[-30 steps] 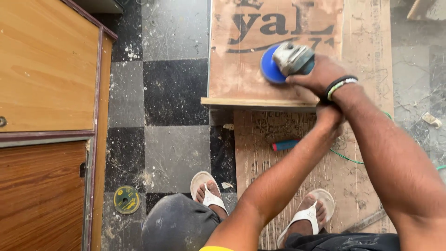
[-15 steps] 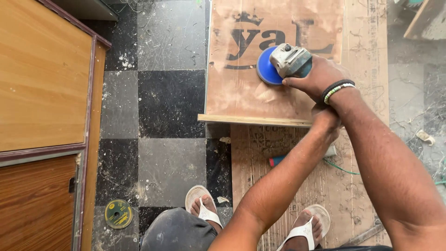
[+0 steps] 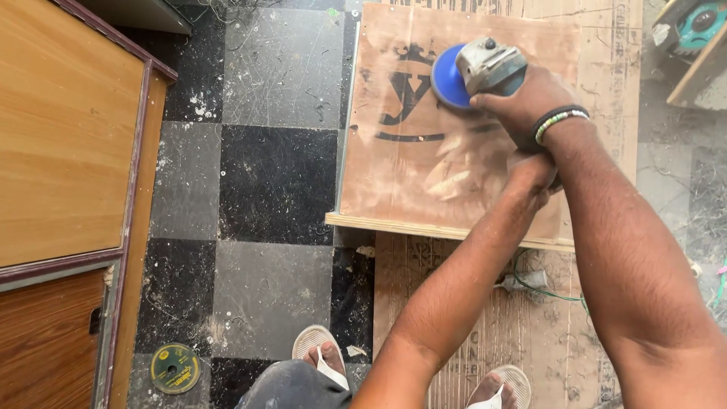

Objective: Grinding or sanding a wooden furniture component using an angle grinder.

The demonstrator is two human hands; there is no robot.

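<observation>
The black-and-grey checkered tile floor (image 3: 250, 189), scratched and dusty, fills the middle of the view. Along the left edge stands a tan wooden cabinet with dark trim (image 3: 68, 151), cut off by the frame on two sides. Right of the tiles lies a large flat sheet of brown plywood (image 3: 530, 341), its far and near ends out of view; on top of it rests a smaller square plywood board with a black stencilled mark (image 3: 409, 151), its near edge raised and its left edge lining up with the tile seam.

On that board sits a grey angle grinder with a round blue sanding disc (image 3: 473, 76) — the disc lies flat on the wood, covering part of the mark. The right hand (image 3: 522, 98), wearing beaded wristbands, has its grip clamped around the grinder's head. The left hand (image 3: 534, 170) is tucked under the right forearm, and its grip seems closed on the tool's rear, though the body of the tool is hidden there and I cannot tell for sure.

The tiles left of the board are open room. A green cable with a grey plug (image 3: 530, 282) lies below the board's near edge. Two white sandals (image 3: 322, 356) show at the bottom, one half cut off — a small green-and-yellow cutting disc (image 3: 175, 368) lies by the cabinet.
</observation>
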